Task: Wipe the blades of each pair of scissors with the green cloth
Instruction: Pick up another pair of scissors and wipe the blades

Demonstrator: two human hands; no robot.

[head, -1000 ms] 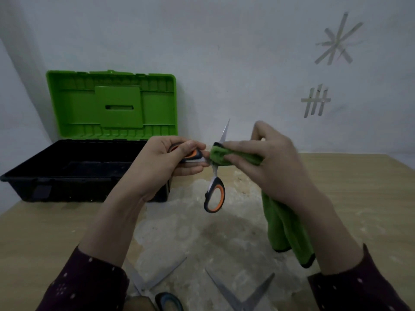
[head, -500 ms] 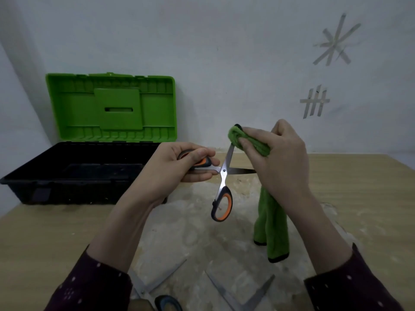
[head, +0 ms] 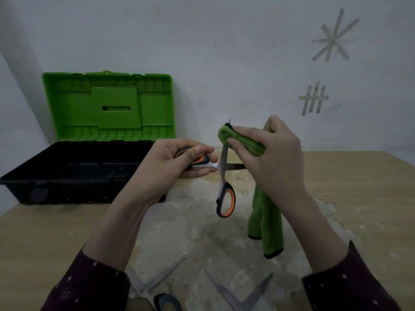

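1. A plain, pale grey-white back wall (head: 224, 52) fills the upper half of the view; the light is dim and even.
2. A second wall (head: 11, 113) meets it at a corner on the far left.
3. Strips of tape on the back wall form a star-like cross (head: 334, 39), with a tally-like group of strips (head: 313, 99) below it.
4. A light wood-grain counter (head: 359, 187) butts against the back wall.
5. A rough, whitish worn patch (head: 190, 232) covers the counter's middle.
6. An open toolbox sits at the left rear of the counter, its black tub (head: 67, 176) in front and its green lid (head: 107, 106) standing upright near the wall.
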